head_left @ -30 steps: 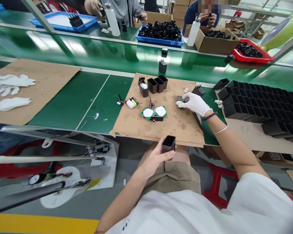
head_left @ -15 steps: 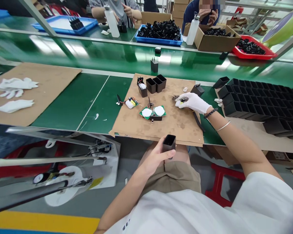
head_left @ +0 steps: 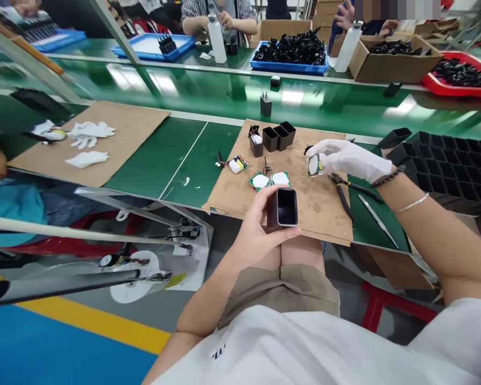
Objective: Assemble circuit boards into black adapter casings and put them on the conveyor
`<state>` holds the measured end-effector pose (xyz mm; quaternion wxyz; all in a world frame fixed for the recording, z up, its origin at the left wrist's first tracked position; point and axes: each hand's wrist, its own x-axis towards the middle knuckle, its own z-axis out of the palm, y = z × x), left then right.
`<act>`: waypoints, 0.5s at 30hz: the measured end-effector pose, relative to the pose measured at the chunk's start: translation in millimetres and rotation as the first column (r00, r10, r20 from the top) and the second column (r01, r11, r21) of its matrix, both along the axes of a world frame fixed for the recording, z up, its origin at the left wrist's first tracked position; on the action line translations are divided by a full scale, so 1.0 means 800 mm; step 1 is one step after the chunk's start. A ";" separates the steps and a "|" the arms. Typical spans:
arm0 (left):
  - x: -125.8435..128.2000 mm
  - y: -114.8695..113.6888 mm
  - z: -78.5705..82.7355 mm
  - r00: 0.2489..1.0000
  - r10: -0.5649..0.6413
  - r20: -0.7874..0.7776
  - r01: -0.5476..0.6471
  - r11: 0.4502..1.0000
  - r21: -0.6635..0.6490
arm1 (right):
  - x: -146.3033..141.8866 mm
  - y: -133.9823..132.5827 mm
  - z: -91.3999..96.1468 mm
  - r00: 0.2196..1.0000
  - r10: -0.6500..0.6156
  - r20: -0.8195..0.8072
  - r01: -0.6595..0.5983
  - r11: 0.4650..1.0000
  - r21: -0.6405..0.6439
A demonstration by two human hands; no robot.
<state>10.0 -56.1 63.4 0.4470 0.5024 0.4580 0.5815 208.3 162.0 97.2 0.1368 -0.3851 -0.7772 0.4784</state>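
My left hand (head_left: 260, 227), bare, grips a black rectangular plastic case (head_left: 287, 207) near the mat's front edge, its open end facing me. Between the fingertips of my right hand (head_left: 344, 159), in a white glove, is a small circuit board (head_left: 313, 165) with a white pad, held over the cardboard mat (head_left: 304, 200). Two similar boards (head_left: 260, 181) lie just beyond the left hand, partly covered by it. Another board with wires (head_left: 236, 164) rests at the mat's left. Beside my right hand lie pliers (head_left: 340, 192) with black-and-yellow handles.
Open black cases (head_left: 280, 137) and a partly filled case (head_left: 256, 145) stand at the mat's back. Tweezers (head_left: 378, 221) lie to the right, before rows of black cases (head_left: 436, 166). White gloves (head_left: 90, 131) lie left. Co-workers sit beyond the green conveyor (head_left: 224, 88).
My left hand has raised the case and tilted its opening toward me. My right hand has lifted the circuit board, uncovering the pliers. The view has swung left.
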 end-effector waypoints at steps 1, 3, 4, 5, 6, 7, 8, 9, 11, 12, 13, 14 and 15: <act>-0.001 -0.001 0.004 1.000 0.008 -0.013 -0.007 1.000 0.010 | 0.004 -0.019 0.005 0.990 -0.031 -0.139 0.026 0.999 -0.041; -0.001 -0.002 0.011 1.000 0.009 -0.017 -0.009 0.999 0.031 | 0.012 -0.065 0.014 0.902 -0.140 -0.409 0.109 0.989 -0.100; 0.001 -0.002 0.014 1.000 0.005 -0.020 -0.004 0.999 0.043 | 0.014 -0.089 0.018 0.838 -0.179 -0.516 0.154 0.984 -0.091; 0.003 -0.002 0.017 1.000 0.000 -0.030 0.002 0.998 0.061 | 0.016 -0.112 0.022 0.781 -0.195 -0.593 0.211 0.976 -0.043; 0.006 -0.002 0.018 0.999 -0.006 -0.048 0.010 0.996 0.084 | 0.018 -0.133 0.026 0.745 -0.182 -0.641 0.259 0.966 0.026; 0.009 0.000 0.020 0.997 -0.012 -0.074 0.020 0.994 0.108 | 0.018 -0.151 0.028 0.735 -0.167 -0.657 0.305 0.947 0.101; 0.011 0.001 0.020 0.995 -0.018 -0.100 0.031 0.990 0.139 | 0.018 -0.164 0.028 0.732 -0.133 -0.668 0.340 0.921 0.189; 0.014 0.003 0.020 0.992 -0.022 -0.123 0.043 0.984 0.174 | 0.016 -0.174 0.027 0.727 -0.070 -0.683 0.353 0.891 0.285; 0.017 0.007 0.020 0.987 -0.025 -0.161 0.065 0.967 0.246 | 0.013 -0.181 0.022 0.681 0.128 -0.721 0.346 0.812 0.470; 0.017 0.008 0.019 0.983 -0.021 -0.180 0.070 0.959 0.274 | 0.010 -0.180 0.018 0.644 0.228 -0.730 0.338 0.772 0.539; 0.017 0.010 0.019 0.980 -0.013 -0.200 0.073 0.952 0.296 | 0.009 -0.179 0.013 0.606 0.311 -0.732 0.331 0.738 0.587; 0.017 0.011 0.019 0.975 -0.003 -0.223 0.074 0.948 0.310 | 0.008 -0.176 0.009 0.581 0.364 -0.728 0.317 0.723 0.614; 0.016 0.011 0.020 0.969 0.006 -0.247 0.074 0.946 0.315 | 0.008 -0.175 0.006 0.571 0.380 -0.727 0.307 0.723 0.619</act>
